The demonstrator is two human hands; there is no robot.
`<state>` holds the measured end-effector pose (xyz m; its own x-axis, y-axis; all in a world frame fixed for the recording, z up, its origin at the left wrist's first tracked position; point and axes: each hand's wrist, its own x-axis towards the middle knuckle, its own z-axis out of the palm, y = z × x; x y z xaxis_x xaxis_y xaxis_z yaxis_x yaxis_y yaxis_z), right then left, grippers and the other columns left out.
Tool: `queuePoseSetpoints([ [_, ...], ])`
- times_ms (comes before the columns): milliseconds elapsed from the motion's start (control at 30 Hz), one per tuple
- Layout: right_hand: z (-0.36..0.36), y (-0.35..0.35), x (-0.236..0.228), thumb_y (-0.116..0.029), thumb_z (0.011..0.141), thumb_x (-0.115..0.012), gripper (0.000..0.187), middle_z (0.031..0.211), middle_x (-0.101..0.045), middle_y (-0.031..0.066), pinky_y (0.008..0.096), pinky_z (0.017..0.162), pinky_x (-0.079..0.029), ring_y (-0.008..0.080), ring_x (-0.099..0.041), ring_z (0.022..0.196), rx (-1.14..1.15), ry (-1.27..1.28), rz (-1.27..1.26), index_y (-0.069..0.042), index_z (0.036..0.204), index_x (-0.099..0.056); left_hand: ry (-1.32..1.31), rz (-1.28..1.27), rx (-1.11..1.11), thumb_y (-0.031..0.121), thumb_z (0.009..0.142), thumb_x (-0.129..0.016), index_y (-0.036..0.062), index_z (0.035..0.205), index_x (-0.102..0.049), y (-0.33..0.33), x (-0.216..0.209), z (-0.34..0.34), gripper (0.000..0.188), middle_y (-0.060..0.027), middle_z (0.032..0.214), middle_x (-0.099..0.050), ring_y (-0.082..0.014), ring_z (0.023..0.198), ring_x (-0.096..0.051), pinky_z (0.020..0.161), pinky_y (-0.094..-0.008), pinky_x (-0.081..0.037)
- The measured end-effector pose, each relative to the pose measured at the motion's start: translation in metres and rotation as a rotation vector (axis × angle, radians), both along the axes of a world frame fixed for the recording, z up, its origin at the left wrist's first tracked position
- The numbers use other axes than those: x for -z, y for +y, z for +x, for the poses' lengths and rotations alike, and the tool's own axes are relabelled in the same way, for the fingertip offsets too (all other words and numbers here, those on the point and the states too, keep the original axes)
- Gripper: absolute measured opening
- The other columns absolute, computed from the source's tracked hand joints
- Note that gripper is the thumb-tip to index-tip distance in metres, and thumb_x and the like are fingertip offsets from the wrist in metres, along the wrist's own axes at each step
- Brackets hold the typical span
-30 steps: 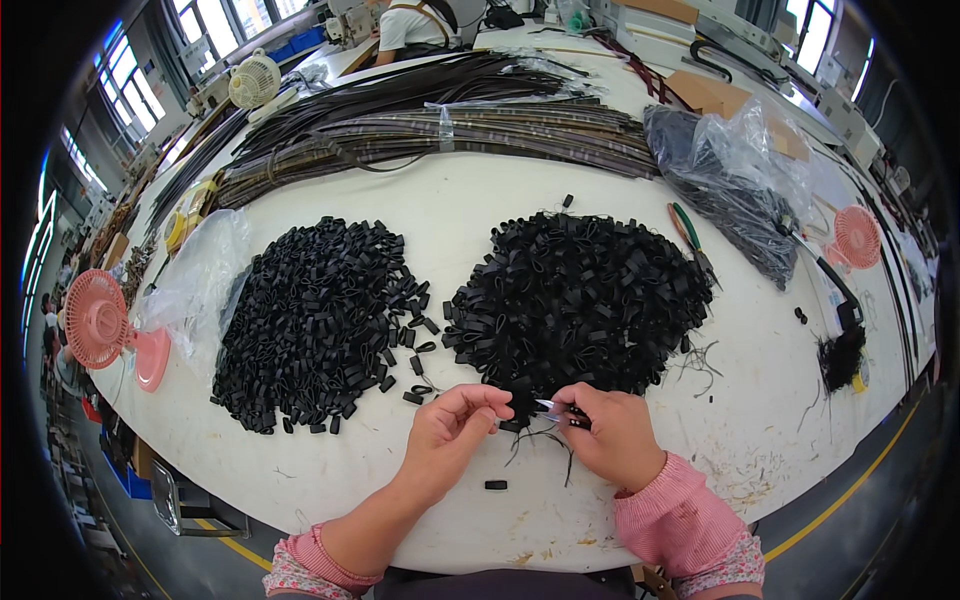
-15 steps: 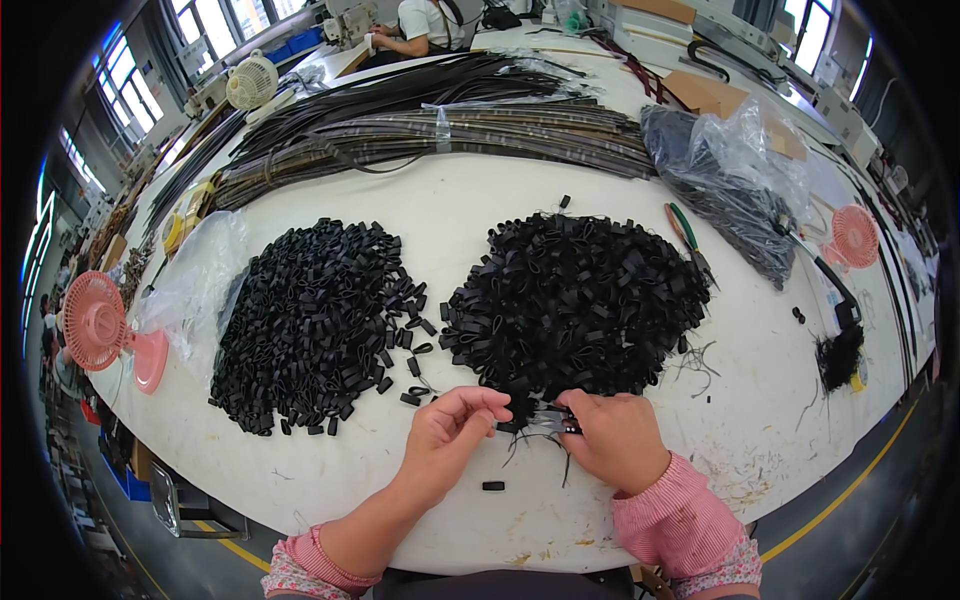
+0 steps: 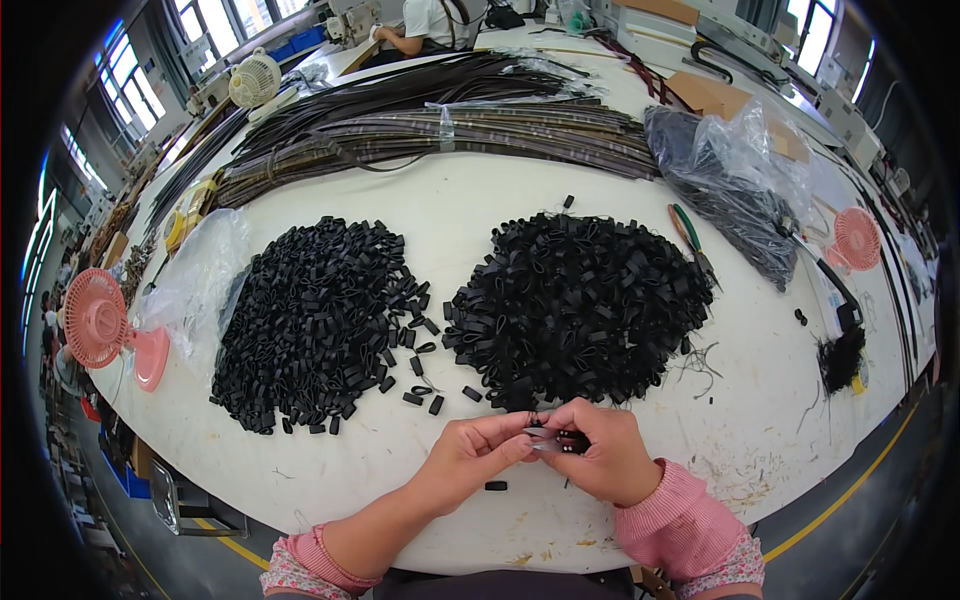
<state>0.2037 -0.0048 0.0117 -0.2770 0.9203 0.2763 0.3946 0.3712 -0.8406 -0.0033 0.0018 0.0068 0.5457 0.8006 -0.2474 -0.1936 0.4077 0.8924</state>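
My right hand (image 3: pixel 612 455) is closed around thread snips (image 3: pixel 545 441) with short metal blades and dark handles. My left hand (image 3: pixel 470 460) pinches a small black loop, mostly hidden by the fingers, right at the blades. Both hands meet just below a large heap of black strap loops (image 3: pixel 590 300) with loose thread ends. To the left spreads a second heap of black loops (image 3: pixel 310 320), neater looking. A few single loops (image 3: pixel 437 404) lie between the heaps, and another loop (image 3: pixel 495 486) rests under my hands, partly covered.
Long dark strips (image 3: pixel 440 130) lie bundled across the back of the white table. Green-handled pliers (image 3: pixel 686 228) sit beside the right heap. Plastic bags (image 3: pixel 715 185), pink fans (image 3: pixel 97 320) and a black thread tuft (image 3: pixel 840 358) stand around the sides. Another person sits far back.
My hands have come together, the left fingertips moving right and down to the snips' blades. Loops that my left hand had covered between the heaps now show.
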Motion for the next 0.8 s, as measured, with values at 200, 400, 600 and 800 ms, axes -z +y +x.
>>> queuePoseSetpoints([
  [200, 0.006, 0.002, 0.004, -0.024, 0.076, -0.082, 0.033, 0.073, -0.068, 0.0028, 0.0308, 0.055, -0.051, 0.0206, -0.067, 0.059, -0.07, -0.15, 0.041, -0.011, 0.101, -0.064, -0.006, 0.054, -0.014, 0.006, 0.099, -0.058, -0.0041, 0.132, -0.056, 0.003, 0.003, 0.002, 0.035, -0.0089, 0.117, -0.067, -0.0106, 0.101, -0.064, 0.093, -0.0262, -0.053],
  [400, 0.013, 0.005, -0.026, -0.025, 0.083, -0.076, 0.03, 0.081, -0.07, 0.0076, 0.0305, 0.063, -0.053, 0.02, -0.068, 0.064, 0.028, -0.103, -0.031, -0.007, 0.105, -0.066, 0.083, 0.04, -0.065, 0.003, 0.098, -0.058, -0.0008, 0.135, -0.055, 0.003, -0.002, -0.001, 0.038, -0.0042, 0.103, -0.068, -0.0106, 0.096, -0.066, 0.084, -0.0249, -0.053],
  [600, 0.018, 0.008, -0.028, -0.021, 0.081, -0.078, 0.024, 0.069, -0.065, 0.0016, 0.0277, 0.053, -0.044, 0.0161, -0.061, 0.056, 0.005, -0.371, 0.188, -0.011, 0.102, -0.071, 0.062, 0.057, -0.118, 0.004, 0.095, -0.061, 0.0021, 0.139, -0.053, 0.003, -0.002, 0.0, 0.045, -0.0016, 0.093, -0.066, -0.0133, 0.094, -0.067, 0.083, -0.0266, -0.052],
  [800, 0.009, 0.006, -0.016, -0.025, 0.082, -0.075, 0.018, 0.061, -0.053, -0.0031, 0.0309, 0.049, -0.038, 0.015, -0.055, 0.05, 0.026, -0.429, 0.333, -0.016, 0.098, -0.071, 0.117, 0.087, -0.088, 0.004, 0.095, -0.061, 0.0021, 0.139, -0.054, 0.002, -0.004, 0.0, 0.045, -0.0017, 0.092, -0.068, -0.0095, 0.086, -0.065, 0.082, -0.0247, -0.051],
])
